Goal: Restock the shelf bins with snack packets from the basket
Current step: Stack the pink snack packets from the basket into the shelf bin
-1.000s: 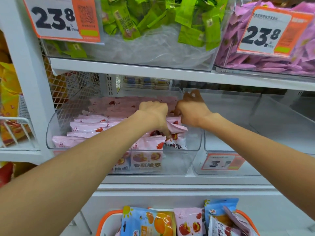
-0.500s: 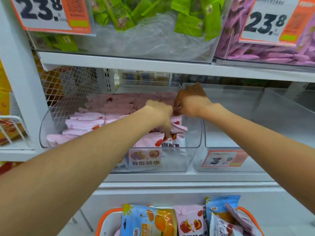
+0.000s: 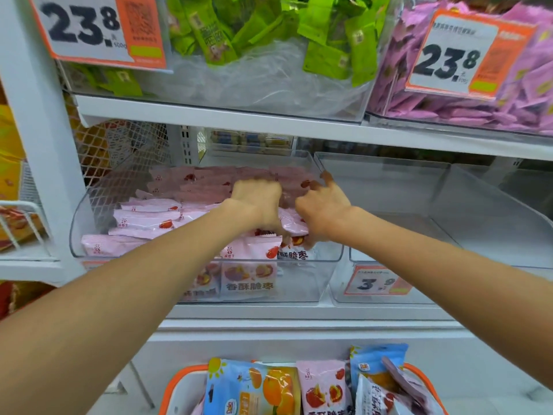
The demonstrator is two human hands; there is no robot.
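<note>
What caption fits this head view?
Both hands, left hand and right hand, arrange pink packets inside clear bin.

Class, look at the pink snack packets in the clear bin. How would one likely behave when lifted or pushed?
Probably floppy: the pink snack packets are thin film pouches that slump against each other. Likely light for their size, since they look puffy. Possibly slippery: the film is glossy, and the stack in the clear bin lies uneven where the left hand and right hand work.
</note>
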